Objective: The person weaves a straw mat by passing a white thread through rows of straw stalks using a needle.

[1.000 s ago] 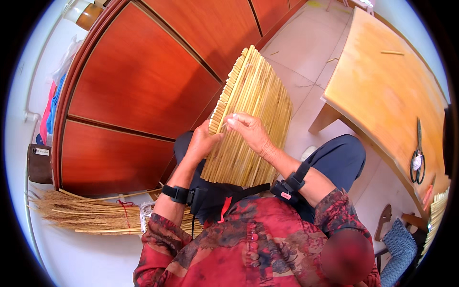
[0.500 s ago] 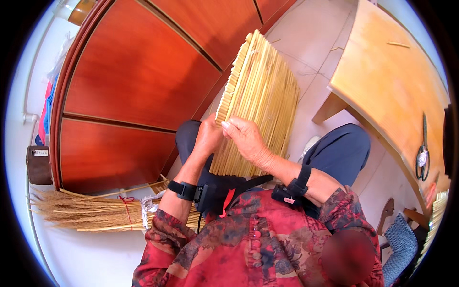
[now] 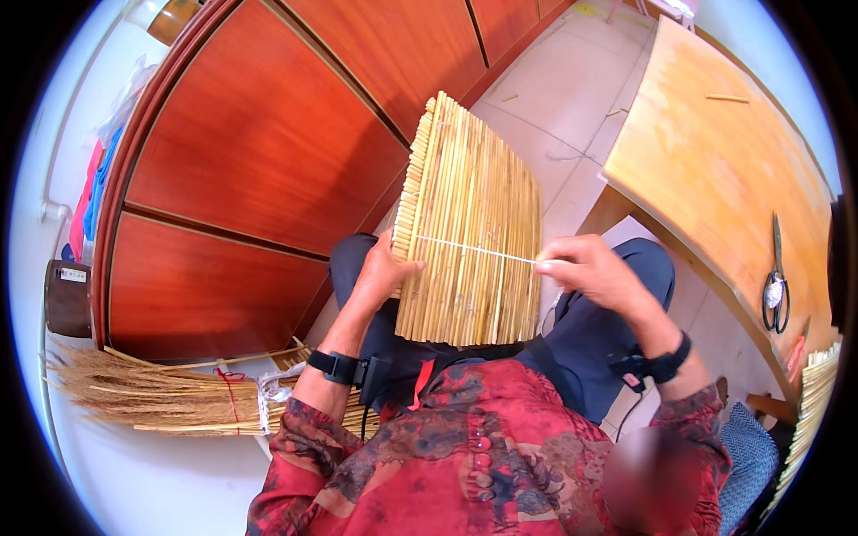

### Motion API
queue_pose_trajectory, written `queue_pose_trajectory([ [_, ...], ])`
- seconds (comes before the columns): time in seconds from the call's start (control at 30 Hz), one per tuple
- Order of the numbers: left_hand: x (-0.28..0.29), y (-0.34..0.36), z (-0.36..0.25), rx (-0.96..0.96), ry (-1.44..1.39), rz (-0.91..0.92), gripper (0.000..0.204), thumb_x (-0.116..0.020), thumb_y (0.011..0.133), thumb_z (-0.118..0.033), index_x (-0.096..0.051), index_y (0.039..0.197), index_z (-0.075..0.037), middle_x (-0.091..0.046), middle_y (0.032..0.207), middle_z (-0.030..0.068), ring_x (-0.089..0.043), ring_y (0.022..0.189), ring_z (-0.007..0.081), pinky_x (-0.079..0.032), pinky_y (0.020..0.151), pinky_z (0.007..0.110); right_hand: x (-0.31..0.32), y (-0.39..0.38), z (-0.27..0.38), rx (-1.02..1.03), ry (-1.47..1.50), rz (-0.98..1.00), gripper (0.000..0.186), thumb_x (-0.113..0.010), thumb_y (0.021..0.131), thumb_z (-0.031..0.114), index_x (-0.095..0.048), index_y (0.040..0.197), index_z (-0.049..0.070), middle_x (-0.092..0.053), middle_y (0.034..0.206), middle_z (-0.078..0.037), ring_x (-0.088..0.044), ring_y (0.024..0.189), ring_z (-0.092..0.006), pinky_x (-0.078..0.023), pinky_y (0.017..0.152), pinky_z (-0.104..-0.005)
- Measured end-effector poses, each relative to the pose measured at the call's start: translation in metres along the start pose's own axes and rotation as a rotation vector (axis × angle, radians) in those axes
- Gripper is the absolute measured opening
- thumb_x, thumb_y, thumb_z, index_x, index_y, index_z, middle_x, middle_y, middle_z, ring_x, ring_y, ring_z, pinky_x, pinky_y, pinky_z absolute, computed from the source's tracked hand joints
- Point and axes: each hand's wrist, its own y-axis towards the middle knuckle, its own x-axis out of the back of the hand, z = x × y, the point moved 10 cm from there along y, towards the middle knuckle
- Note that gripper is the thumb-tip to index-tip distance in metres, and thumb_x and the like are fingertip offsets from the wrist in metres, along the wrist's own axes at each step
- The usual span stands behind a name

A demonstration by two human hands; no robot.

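A panel of yellow straw stalks (image 3: 474, 196), laid side by side, stands tilted over my lap. My left hand (image 3: 387, 271) is closed around its left edge, with the thumb on the front face and the fingers out of sight behind. From near that edge a thin white string (image 3: 478, 249) runs taut across the stalks. Its right end is pinched in the fingers of my right hand (image 3: 585, 270), just beyond the panel's right side.
Red wooden cabinet doors (image 3: 268, 134) rise at the left. A wooden table (image 3: 688, 143) at the right bears scissors (image 3: 776, 277) and a short stalk piece (image 3: 727, 98). Tied bundles of dry stalks (image 3: 179, 393) lie at lower left. Another stalk panel (image 3: 809, 420) leans at far right.
My right hand has moved away from the left edge to the right, drawing the string out across the stalks. The panel has swung to face me more, and its top has come lower.
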Motion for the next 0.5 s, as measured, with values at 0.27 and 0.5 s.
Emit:
queue_pose_trajectory([
  [0.27, -0.020, -0.031, 0.015, 0.138, -0.664, -0.014, 0.047, -0.069, 0.079, -0.002, -0.051, 0.122, 0.005, -0.064, 0.109, 0.0106, -0.062, 0.095, 0.0163, -0.049, 0.086, 0.031, 0.076, -0.063, 0.036, 0.018, -0.328, -0.362, 0.011, -0.063, 0.083, 0.009, -0.063, 0.082, -0.002, -0.055, 0.067, -0.002, -0.050, 0.060, -0.0082, -0.042, 0.056, -0.0233],
  [0.5, -0.022, -0.031, 0.011, 0.118, -0.790, -0.084, 0.032, -0.062, 0.082, 0.003, -0.058, 0.114, 0.005, -0.066, 0.104, 0.0089, -0.063, 0.088, 0.0137, -0.051, 0.080, 0.028, 0.121, -0.070, 0.043, 0.104, -0.218, -0.677, 0.007, -0.064, 0.085, 0.007, -0.065, 0.081, 0.002, -0.056, 0.063, 0.000, -0.048, 0.051, -0.0054, -0.038, 0.048, -0.0199],
])
